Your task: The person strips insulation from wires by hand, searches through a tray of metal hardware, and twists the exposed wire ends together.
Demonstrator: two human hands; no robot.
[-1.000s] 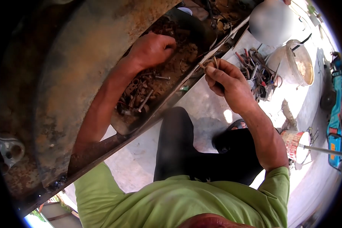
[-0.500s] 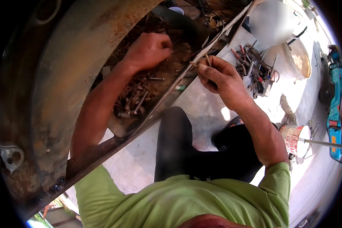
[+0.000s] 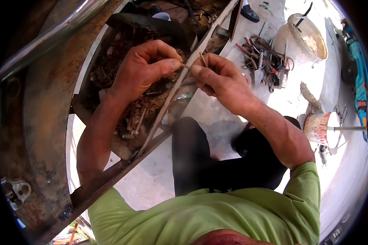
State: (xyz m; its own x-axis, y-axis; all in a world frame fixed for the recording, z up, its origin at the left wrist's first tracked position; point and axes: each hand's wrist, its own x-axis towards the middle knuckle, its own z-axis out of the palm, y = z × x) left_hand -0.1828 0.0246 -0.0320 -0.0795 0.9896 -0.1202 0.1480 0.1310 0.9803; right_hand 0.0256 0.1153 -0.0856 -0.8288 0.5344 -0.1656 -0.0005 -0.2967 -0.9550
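My left hand (image 3: 149, 69) is closed in a pinch over a tray of rusty bits. Between its thumb and forefinger is one end of a thin brownish pin-like piece (image 3: 185, 66). My right hand (image 3: 223, 81) pinches the other end, and a second thin stub (image 3: 203, 60) sticks up from its fingers. Whether both belong to one part, I cannot tell. Under my left hand lies the metal tray (image 3: 124, 152) holding rusty scraps, nuts and a long bolt (image 3: 140, 121).
A rusty curved metal panel (image 3: 49, 134) fills the left side. Pliers and other hand tools (image 3: 263, 61) lie heaped on the floor, beside a white bucket (image 3: 292, 45). Farther right are a small printed bucket (image 3: 317, 128) and a teal power tool (image 3: 362, 81). Another person's shoe (image 3: 249, 13) shows at the top.
My left hand has risen from the tray's contents and moved right, its thumb and forefinger now on the thin piece. My right hand has shifted left toward it. The view has tilted slightly.
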